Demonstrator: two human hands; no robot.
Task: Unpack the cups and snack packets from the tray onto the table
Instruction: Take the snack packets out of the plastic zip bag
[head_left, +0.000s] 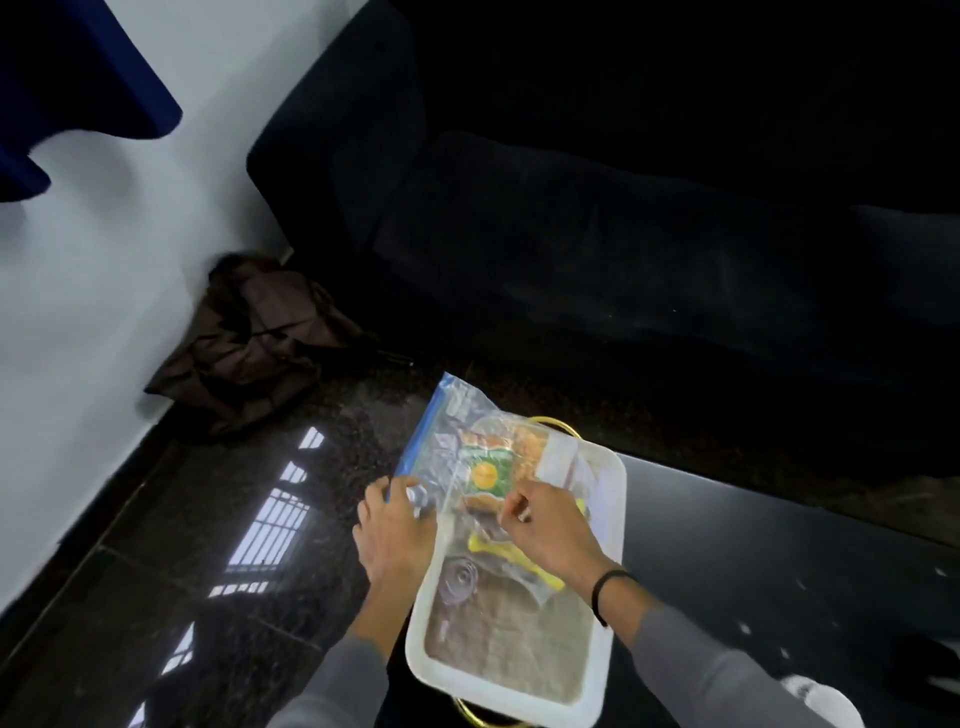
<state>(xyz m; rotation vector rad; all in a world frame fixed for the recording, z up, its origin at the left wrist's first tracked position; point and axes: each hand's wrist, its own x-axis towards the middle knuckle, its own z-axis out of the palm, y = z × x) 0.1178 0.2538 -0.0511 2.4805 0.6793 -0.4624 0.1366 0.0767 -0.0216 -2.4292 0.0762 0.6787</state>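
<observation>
Two hands gripping crinkly clear zip bag (457, 447) above white rounded tray (597, 670) on glossy black table (779, 545). Left hand (397, 530) clenching blue-strip edge; right hand (545, 525) pinching film beside green-orange snack packet (488, 473) showing inside.

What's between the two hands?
Head view: the clear zip bag with the green snack packet inside spans from left hand to right hand.

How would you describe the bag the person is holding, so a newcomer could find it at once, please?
Find the white tray on the dark table. Above its far end, both hands hold a clear plastic bag. Its blue zip strip and green-labelled snack packet inside mark it.
</observation>
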